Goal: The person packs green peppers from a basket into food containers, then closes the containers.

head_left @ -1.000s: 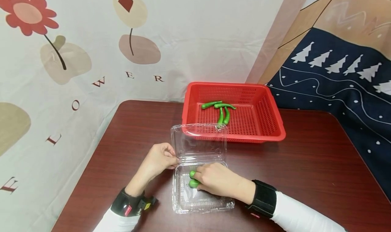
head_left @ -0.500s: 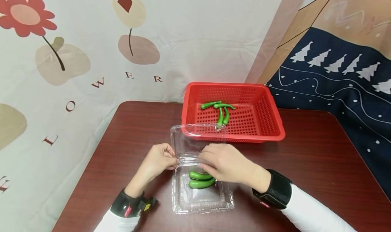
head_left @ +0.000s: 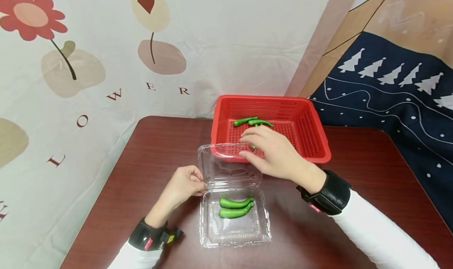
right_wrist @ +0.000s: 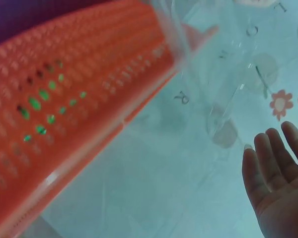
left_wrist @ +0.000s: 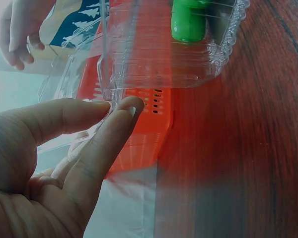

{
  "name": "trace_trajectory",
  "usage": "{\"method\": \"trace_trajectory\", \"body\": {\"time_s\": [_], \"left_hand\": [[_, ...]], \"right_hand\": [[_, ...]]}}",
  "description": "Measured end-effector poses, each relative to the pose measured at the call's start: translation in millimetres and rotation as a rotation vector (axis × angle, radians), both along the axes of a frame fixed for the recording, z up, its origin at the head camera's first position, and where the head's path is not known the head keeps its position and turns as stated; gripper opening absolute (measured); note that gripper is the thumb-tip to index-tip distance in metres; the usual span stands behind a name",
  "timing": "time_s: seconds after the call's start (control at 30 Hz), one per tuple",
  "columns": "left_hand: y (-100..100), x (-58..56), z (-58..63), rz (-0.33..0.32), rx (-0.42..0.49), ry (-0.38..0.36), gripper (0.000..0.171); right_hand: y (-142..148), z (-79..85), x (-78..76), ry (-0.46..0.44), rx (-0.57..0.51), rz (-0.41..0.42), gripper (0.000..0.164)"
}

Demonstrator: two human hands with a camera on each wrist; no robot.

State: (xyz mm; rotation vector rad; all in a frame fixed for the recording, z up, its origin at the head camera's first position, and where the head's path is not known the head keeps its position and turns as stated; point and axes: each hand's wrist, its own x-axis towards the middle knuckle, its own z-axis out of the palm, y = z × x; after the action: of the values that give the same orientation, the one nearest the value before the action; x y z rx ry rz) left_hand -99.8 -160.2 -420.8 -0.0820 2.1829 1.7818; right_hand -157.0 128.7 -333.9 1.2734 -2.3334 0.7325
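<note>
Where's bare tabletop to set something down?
Bare table: left of the red basket, beyond the left hand; right of the basket, beyond the right sleeve. Crowded in head view: basket's near edge, behind clear lid and right hand.

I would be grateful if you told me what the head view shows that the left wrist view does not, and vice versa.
Only the head view: the full length of two green peppers side by side, the black wristbands and the red flower on the backdrop.

Only the left wrist view: the palm side of the left hand, thumb and fingertip pinching plastic.

Both: parts of each hand, including the right hand, the clear container, the red basket and the brown table.
</note>
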Motion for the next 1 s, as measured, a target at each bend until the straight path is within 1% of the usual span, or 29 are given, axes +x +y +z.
{"method": "trace_trajectory", "body": {"time_s": [0.1, 0.27, 0.37, 0.53, 0.63, 0.77, 0.83, 1.0], "left_hand": [[0.4, -0.7, 0.6, -0.002, -0.005, 0.002, 0.019], [0.6, -0.5, 0.7, 0.013, -0.013, -0.004, 0.019], [0.9, -0.4, 0.4, 0.015, -0.010, -0.006, 0.019], [1.1, 0.0, 0.6, 0.015, -0.008, -0.007, 0.019], [1.1, 0.4, 0.9, 0.014, -0.006, -0.012, 0.018], [1.2, 0.7, 2.7, 0.021, -0.004, -0.014, 0.018], [1.0, 0.7, 3.1, 0.024, -0.010, -0.012, 0.018], [1.3, 0.6, 2.7, 0.023, -0.019, -0.016, 0.018]], "right_hand": [[5.0, 6.9, -12.1, -0.028, -0.005, -0.046, 0.038], [11.1, 15.8, -33.2, -0.082, 0.020, -0.116, 0.038], [15.2, 20.6, -44.7, -0.108, 0.056, -0.152, 0.038], [19.8, 26.9, -61.9, -0.113, 0.139, -0.208, 0.042], [21.6, 29.1, -72.3, -0.135, 0.178, -0.236, 0.044], [21.7, 30.7, -85.4, -0.163, 0.219, -0.257, 0.045], [21.3, 30.0, -91.2, -0.164, 0.241, -0.260, 0.044], [23.0, 22.0, -104.2, -0.158, 0.333, -0.247, 0.043]]}}
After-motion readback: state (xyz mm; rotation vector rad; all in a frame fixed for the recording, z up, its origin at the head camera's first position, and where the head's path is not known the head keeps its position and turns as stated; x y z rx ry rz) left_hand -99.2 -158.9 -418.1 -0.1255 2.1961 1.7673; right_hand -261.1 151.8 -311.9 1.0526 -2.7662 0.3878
